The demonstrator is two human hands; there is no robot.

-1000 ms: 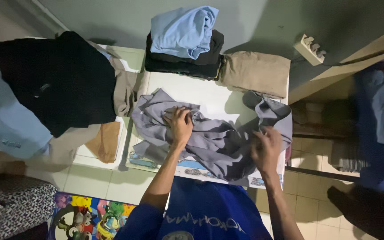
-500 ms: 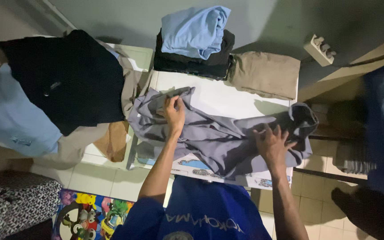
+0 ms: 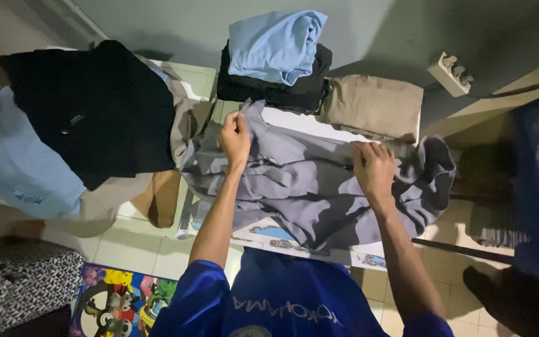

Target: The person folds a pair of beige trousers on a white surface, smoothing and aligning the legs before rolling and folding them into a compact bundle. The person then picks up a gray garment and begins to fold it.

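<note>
The crumpled grey cloth garment [image 3: 319, 187] looks soft, matt and creased on the smooth white table [image 3: 307, 122], beside a folded beige cloth piece [image 3: 372, 106], matt light-blue cloth [image 3: 276, 43] and a glossy tiled floor [image 3: 138, 246].

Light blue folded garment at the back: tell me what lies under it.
The light blue garment rests on a folded black stack. What is beneath that stack is covered.
</note>
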